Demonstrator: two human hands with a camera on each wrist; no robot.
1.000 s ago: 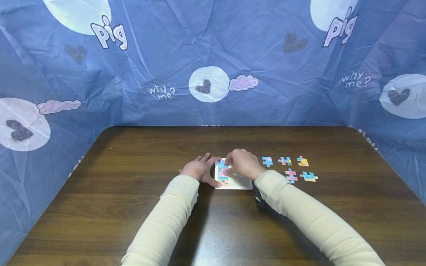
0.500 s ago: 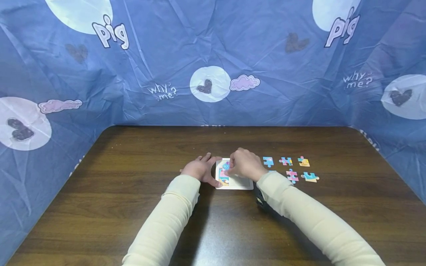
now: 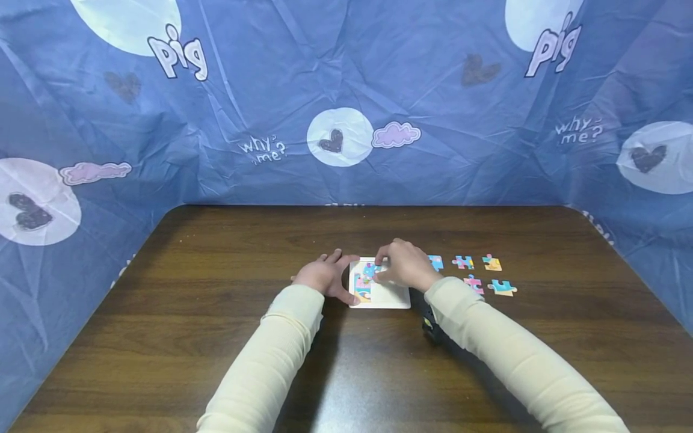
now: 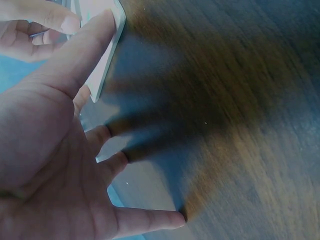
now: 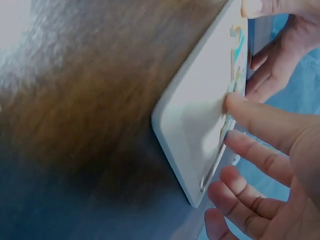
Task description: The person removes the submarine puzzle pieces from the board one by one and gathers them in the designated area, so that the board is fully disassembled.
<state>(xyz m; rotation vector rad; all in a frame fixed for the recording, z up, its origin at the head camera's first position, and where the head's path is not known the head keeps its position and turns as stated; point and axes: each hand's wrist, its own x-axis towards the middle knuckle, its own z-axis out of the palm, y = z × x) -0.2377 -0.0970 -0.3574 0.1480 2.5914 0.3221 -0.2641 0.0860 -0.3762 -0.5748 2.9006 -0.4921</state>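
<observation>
A white puzzle tray [image 3: 391, 296] lies flat on the table, with colourful jigsaw pieces [image 3: 363, 290] along its left side. My left hand [image 3: 320, 276] steadies the tray's left edge, thumb at the near corner and index finger at the far one. In the left wrist view, the other fingers of that hand spread onto the wood. Over the tray's far part is my right hand [image 3: 403, 264], its thumb and index finger pinching a blue jigsaw piece [image 3: 371, 270] beside the left column. The right wrist view shows this piece edge-on, partly hidden by the fingertips.
Several loose jigsaw pieces [image 3: 502, 287] lie in two rows to the right of the tray; my right hand and sleeve cover part of them. The brown wooden table [image 3: 227, 252] meets a blue printed cloth [image 3: 346, 72] behind and at both sides.
My right hand has shifted slightly right and away from me, exposing more of the blue piece and the left column. The left hand keeps its place at the tray.
</observation>
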